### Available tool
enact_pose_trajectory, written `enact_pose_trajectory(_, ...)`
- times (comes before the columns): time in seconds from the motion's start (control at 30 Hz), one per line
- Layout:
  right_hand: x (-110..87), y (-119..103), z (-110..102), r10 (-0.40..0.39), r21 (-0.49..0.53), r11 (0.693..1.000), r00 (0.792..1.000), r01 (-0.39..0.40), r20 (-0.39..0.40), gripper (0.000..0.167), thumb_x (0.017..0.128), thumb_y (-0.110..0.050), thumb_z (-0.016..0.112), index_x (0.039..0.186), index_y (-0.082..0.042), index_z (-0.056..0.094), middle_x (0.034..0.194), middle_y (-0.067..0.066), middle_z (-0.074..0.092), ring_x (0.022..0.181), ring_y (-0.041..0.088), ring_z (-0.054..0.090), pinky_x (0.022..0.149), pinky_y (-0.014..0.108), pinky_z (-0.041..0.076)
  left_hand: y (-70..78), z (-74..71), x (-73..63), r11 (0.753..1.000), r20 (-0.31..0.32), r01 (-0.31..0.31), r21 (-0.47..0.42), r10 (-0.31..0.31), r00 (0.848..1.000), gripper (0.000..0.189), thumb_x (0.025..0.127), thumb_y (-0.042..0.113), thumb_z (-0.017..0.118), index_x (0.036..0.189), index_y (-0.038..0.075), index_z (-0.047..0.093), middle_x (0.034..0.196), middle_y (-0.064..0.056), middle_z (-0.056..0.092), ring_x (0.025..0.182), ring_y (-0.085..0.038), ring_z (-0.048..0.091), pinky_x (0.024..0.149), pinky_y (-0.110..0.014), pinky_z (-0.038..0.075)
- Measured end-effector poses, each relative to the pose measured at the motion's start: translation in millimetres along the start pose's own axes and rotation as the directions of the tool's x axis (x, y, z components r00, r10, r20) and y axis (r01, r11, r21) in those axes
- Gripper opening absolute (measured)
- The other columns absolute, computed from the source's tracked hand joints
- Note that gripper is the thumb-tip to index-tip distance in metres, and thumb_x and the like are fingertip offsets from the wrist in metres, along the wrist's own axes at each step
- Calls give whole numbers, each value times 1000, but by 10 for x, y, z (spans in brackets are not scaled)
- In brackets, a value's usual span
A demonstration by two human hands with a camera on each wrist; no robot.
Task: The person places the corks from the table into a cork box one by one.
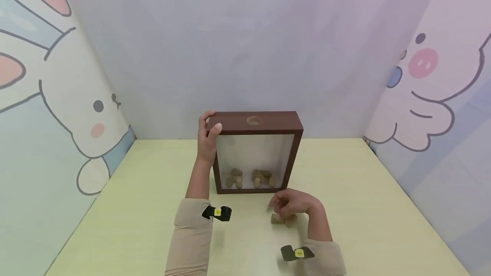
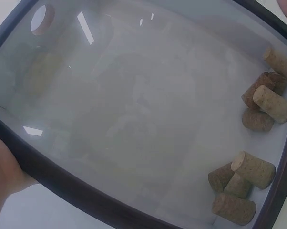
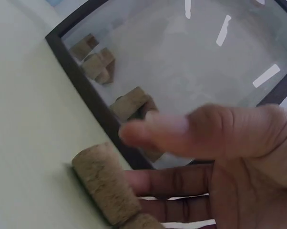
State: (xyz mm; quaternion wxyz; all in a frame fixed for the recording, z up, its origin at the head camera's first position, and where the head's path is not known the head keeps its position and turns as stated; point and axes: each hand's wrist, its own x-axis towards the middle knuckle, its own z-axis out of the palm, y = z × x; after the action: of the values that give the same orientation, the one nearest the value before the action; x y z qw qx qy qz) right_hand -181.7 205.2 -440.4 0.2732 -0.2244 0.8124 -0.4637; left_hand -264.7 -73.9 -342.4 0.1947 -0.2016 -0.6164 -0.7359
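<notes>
Right wrist view is blurring the near fingers (image 3: 158,131), so how tightly they are closing is hard to judge, and a second cork at the bottom edge is being cut off. Left wrist view is showing only the heel of the left hand (image 2: 3,167) at the frame's dark edge; its fingers are lying out of sight there.

Everything is sitting on a pale yellow-green worktop (image 1: 364,191), boxed in by lilac walls with cartoon animal panels at both sides.

From the head view, the left hand (image 1: 207,139) is grasping the top left corner of the upright brown shadow box (image 1: 256,150), thumb on the front edge. Behind its glass, corks (image 2: 258,102) are lying heaped along the bottom. In front of the box, the right hand (image 1: 293,205) is curling its grip around loose corks (image 1: 283,219) lying on the worktop, fingertips touching one cork (image 3: 105,183).
</notes>
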Motion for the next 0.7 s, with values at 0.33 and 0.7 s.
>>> enact_pose_trajectory(0.33,70,3,97,107,-131,985,994,-109,-21,30,66,0,78,93,-9,68,74,2,56,65,15,49,56,29,40,28,12,-1,1000,-3,11,11,-11,1000,57,82,33,51,131,8,37,130,-6,32,98,-19,36,85,-38,27)
enact_pose_trajectory(0.7,55,-57,58,53,-248,966,993,-78,-104,24,69,-2,73,88,-14,69,82,-1,57,75,17,51,65,35,42,6,1,-22,1000,6,7,23,-7,1000,57,83,33,50,133,7,36,141,-7,24,109,-20,32,89,-41,26)
